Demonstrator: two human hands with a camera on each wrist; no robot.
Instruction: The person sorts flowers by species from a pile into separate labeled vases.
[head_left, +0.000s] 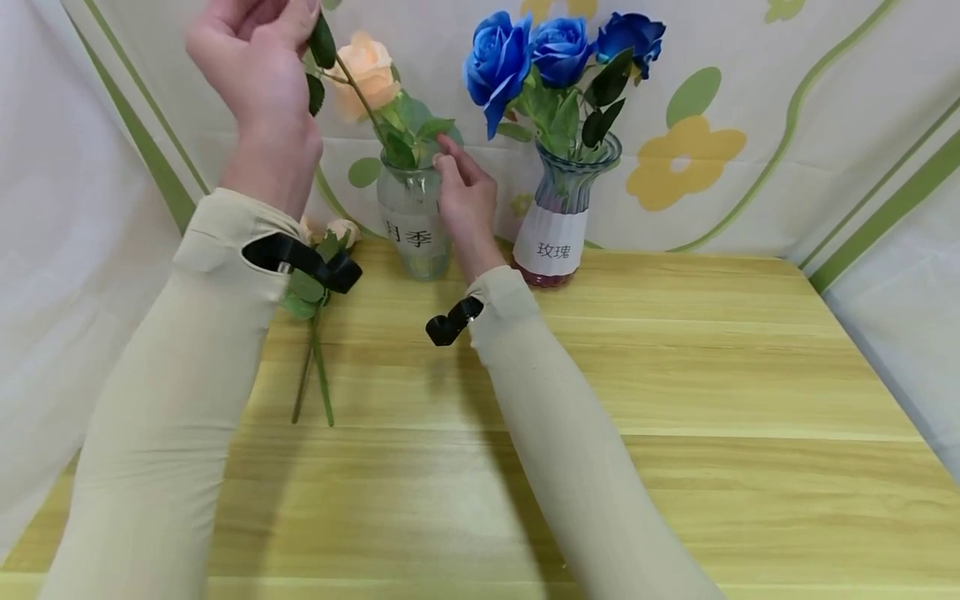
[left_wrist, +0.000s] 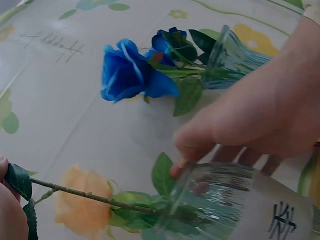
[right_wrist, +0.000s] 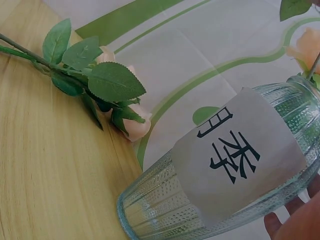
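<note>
In the head view, my left hand [head_left: 262, 75] is raised at the upper left and pinches a thin brown-green flower stem [left_wrist: 90, 196] with dark leaves. The stem's lower end reaches into the mouth of a clear glass vase [head_left: 426, 262] with a white label; its bloom is out of view. A peach rose [head_left: 367, 75] with green leaves stands in the same vase. My right hand [head_left: 471, 196] grips the vase from its right side near the rim, its thumb at the edge and its fingers around the back, partly seen through the glass.
Right of the gripped vase stands a ribbed vase [head_left: 551, 237] with a white label and blue roses [head_left: 558, 52]. Pale pink roses [right_wrist: 136, 125] lie on the wooden table [head_left: 675, 358] to the left, stems toward me. A flower-print curtain [head_left: 765, 150] hangs behind.
</note>
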